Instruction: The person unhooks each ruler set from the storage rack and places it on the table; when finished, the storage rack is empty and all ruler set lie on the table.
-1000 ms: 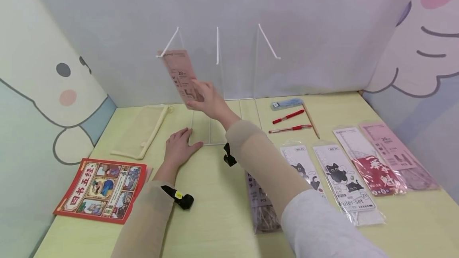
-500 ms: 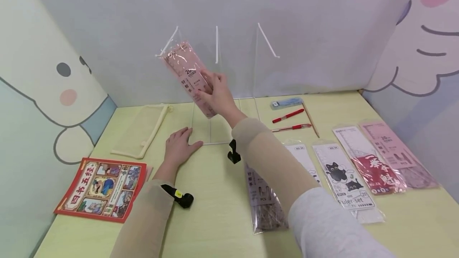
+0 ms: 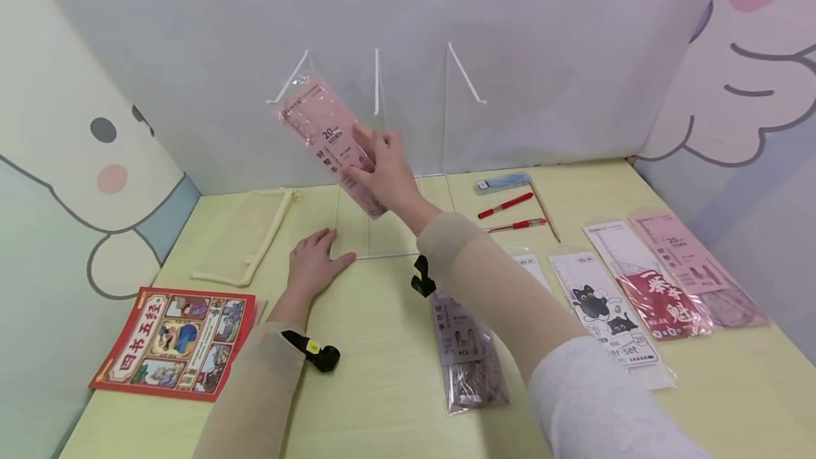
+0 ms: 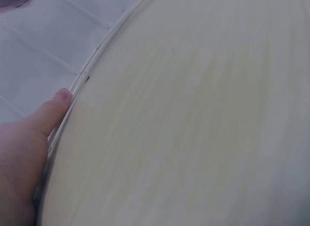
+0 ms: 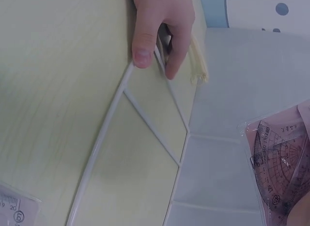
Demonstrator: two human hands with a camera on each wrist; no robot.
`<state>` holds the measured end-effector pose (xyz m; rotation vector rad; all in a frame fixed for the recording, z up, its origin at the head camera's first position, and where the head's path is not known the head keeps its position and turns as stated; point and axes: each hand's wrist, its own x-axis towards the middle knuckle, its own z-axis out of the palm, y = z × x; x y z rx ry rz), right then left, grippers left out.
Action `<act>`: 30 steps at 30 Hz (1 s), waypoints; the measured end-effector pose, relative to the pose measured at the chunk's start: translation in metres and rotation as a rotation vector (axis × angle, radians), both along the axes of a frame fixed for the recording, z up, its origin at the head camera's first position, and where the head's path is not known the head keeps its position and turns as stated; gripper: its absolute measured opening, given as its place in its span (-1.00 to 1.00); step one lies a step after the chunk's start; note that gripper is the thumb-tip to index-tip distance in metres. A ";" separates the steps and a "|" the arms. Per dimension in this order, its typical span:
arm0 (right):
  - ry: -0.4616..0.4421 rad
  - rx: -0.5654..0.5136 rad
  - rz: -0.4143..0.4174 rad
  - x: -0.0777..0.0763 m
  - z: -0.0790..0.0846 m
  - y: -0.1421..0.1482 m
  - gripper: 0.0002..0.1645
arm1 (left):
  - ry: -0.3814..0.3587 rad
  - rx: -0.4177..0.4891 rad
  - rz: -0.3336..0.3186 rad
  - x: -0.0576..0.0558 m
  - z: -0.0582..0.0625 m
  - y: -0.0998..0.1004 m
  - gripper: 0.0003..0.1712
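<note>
My right hand [image 3: 390,168] pinches a pink packaged ruler set [image 3: 328,129] by its lower right side, off the table and tilted. Its clear top overlaps the left hook [image 3: 288,78] of a white wire rack [image 3: 444,119]; whether the hook passes through the package's hole I cannot tell. In the right wrist view a protractor [image 5: 281,160] shows through the clear sleeve. My left hand [image 3: 312,268] lies at the front left corner of the rack's base, fingers spread, the thumb [image 4: 51,112] against the wire in the left wrist view.
Packaged ruler sets lie on the right: purple [image 3: 468,353], black-cat [image 3: 602,310], red-and-white [image 3: 656,289], pink [image 3: 691,261]. Red pens [image 3: 506,205], a pencil [image 3: 545,211] and a blue packet [image 3: 501,183] lie behind. A mesh pouch [image 3: 245,236] and red book [image 3: 175,342] are left.
The pink ruler set has come forward from behind the hook's tip and shifted slightly right and down, tilting more. The left hand stays on the rack's base; the head view has shifted slightly.
</note>
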<state>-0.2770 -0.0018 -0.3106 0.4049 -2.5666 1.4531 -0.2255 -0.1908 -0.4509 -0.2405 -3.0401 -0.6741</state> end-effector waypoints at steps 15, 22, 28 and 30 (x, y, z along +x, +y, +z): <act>0.048 0.073 0.035 0.019 0.004 0.003 -0.10 | -0.003 0.003 0.010 0.000 0.002 -0.001 -0.10; 0.058 -0.025 0.094 0.025 0.005 0.007 -0.10 | 0.001 0.010 0.008 -0.001 0.003 -0.001 -0.10; 0.100 -0.049 0.129 0.033 0.006 0.011 -0.14 | -0.003 0.001 0.006 0.000 0.003 -0.001 -0.10; 0.135 -0.053 0.145 0.037 0.007 0.013 -0.15 | -0.004 -0.003 0.007 -0.001 0.003 0.000 -0.10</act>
